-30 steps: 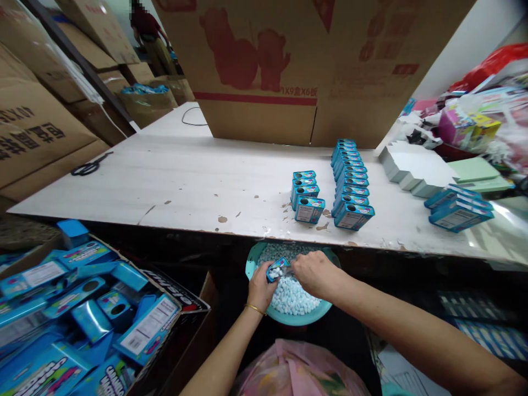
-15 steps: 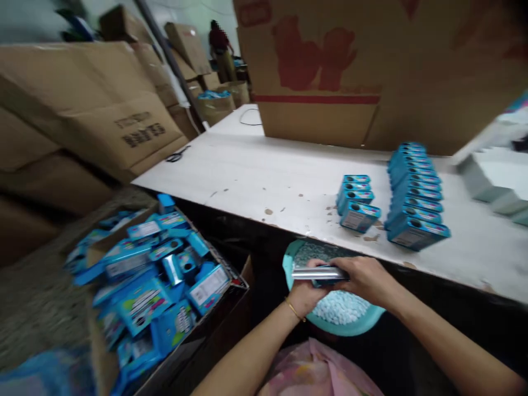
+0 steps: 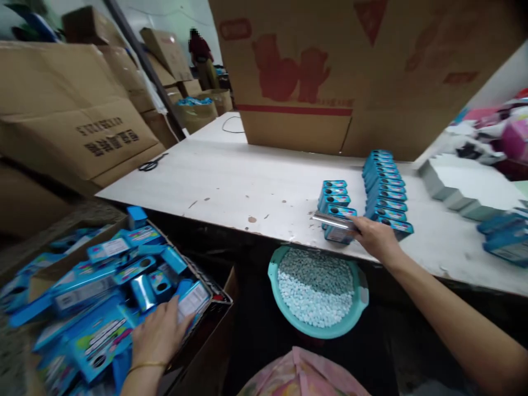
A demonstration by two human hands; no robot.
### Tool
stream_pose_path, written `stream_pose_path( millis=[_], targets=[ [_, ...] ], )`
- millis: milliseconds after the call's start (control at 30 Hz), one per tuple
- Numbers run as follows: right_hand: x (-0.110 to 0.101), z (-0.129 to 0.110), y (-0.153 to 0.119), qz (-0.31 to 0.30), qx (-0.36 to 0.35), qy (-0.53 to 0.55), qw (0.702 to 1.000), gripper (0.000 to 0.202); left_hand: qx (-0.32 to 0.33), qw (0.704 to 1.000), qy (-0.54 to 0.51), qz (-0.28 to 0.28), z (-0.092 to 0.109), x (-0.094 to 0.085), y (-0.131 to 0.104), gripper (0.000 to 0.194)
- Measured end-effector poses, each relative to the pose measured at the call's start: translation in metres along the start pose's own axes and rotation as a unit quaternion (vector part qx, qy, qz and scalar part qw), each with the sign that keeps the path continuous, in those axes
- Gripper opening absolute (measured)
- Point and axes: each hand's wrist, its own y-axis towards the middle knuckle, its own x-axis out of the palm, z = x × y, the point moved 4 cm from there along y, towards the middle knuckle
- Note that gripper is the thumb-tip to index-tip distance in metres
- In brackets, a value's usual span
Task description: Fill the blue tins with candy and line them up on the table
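A metal scoop (image 3: 332, 220) is clasped by the right hand (image 3: 376, 239); a blue box (image 3: 193, 300) is touched by the half-spread left hand (image 3: 157, 333).

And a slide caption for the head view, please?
Left hand among blue boxes; right hand holding a silvery tool at the table.

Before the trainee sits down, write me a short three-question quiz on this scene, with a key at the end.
1. True or false: the left hand is at the carton of blue boxes.
2. Choose one: the right hand holds (A) a roll of tape, (B) a shiny tool, (C) nothing.
3. Compare: on the white table, which has more boxes, the left row or the right row?

Key: 1. True. 2. B. 3. The right row.
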Motion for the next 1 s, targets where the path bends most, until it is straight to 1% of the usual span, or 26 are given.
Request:
stream_pose_path(
  millis=[33,100,167,233,267,300,367,433,467,500,533,600,633,667,733,767,800,833,867,900,933,967,1000],
  targets=[
    [-0.001,-0.003,-0.003,0.018,0.005,0.011,1.0,0.04,0.002,1.0,-0.013,0.005,-0.001,0.0,0.0,0.049],
    [-0.004,-0.007,-0.011,0.054,0.017,0.066,0.996,0.04,0.01,0.997,-0.069,0.042,0.0,-0.011,-0.002,0.044],
    [-0.006,-0.013,-0.022,0.077,0.028,0.171,0.982,0.036,0.031,0.985,-0.139,0.098,0.008,-0.031,-0.008,0.039],
    [-0.005,-0.027,-0.033,0.06,0.036,0.295,0.953,0.03,0.071,0.965,-0.206,0.148,0.028,-0.052,-0.016,0.039],
    [-0.004,-0.039,-0.038,0.034,0.029,0.351,0.935,0.027,0.098,0.952,-0.242,0.162,0.043,-0.061,-0.02,0.04],
    [-0.003,-0.055,-0.042,0.002,0.012,0.399,0.917,0.025,0.127,0.937,-0.281,0.161,0.061,-0.067,-0.023,0.04],
    [-0.004,-0.091,-0.048,-0.053,-0.051,0.47,0.879,0.024,0.169,0.916,-0.345,0.119,0.103,-0.071,-0.027,0.037],
    [-0.006,-0.123,-0.053,-0.091,-0.119,0.508,0.848,0.04,0.209,0.89,-0.4,0.071,0.145,-0.07,-0.03,0.041],
    [-0.006,-0.135,-0.054,-0.113,-0.139,0.517,0.837,0.048,0.227,0.874,-0.426,0.052,0.163,-0.069,-0.033,0.042],
    [-0.003,-0.142,-0.055,-0.135,-0.147,0.522,0.829,0.052,0.239,0.859,-0.451,0.036,0.177,-0.069,-0.035,0.044],
    [0.001,-0.144,-0.056,-0.159,-0.142,0.528,0.822,0.051,0.244,0.844,-0.476,0.022,0.188,-0.068,-0.037,0.046],
    [0.012,-0.138,-0.059,-0.198,-0.102,0.564,0.795,0.04,0.243,0.809,-0.535,-0.01,0.199,-0.067,-0.038,0.055],
    [0.018,-0.132,-0.061,-0.206,-0.069,0.597,0.772,0.034,0.243,0.786,-0.568,-0.036,0.201,-0.064,-0.037,0.061],
    [0.025,-0.125,-0.063,-0.208,-0.033,0.635,0.743,0.032,0.246,0.759,-0.599,-0.068,0.202,-0.061,-0.036,0.067],
    [0.037,-0.112,-0.068,-0.204,0.042,0.7,0.683,0.033,0.252,0.71,-0.643,-0.137,0.203,-0.052,-0.035,0.077],
    [0.042,-0.108,-0.07,-0.203,0.073,0.718,0.662,0.032,0.249,0.691,-0.656,-0.171,0.205,-0.046,-0.035,0.079],
    [0.046,-0.106,-0.072,-0.198,0.1,0.726,0.651,0.031,0.238,0.678,-0.667,-0.197,0.207,-0.039,-0.036,0.079],
    [0.049,-0.106,-0.074,-0.192,0.123,0.728,0.646,0.03,0.222,0.671,-0.677,-0.207,0.21,-0.033,-0.037,0.079],
    [0.052,-0.106,-0.075,-0.184,0.147,0.73,0.641,0.03,0.205,0.667,-0.687,-0.2,0.211,-0.028,-0.038,0.077],
    [0.054,-0.108,-0.076,-0.173,0.174,0.735,0.632,0.03,0.196,0.668,-0.695,-0.177,0.213,-0.026,-0.04,0.075],
    [0.056,-0.11,-0.077,-0.161,0.205,0.743,0.617,0.031,0.199,0.676,-0.695,-0.141,0.213,-0.026,-0.042,0.072],
    [0.059,-0.111,-0.079,-0.152,0.238,0.75,0.597,0.031,0.223,0.693,-0.678,-0.104,0.213,-0.028,-0.045,0.069],
    [0.062,-0.113,-0.081,-0.148,0.271,0.756,0.577,0.032,0.264,0.717,-0.641,-0.071,0.213,-0.031,-0.047,0.067]
  ],
)
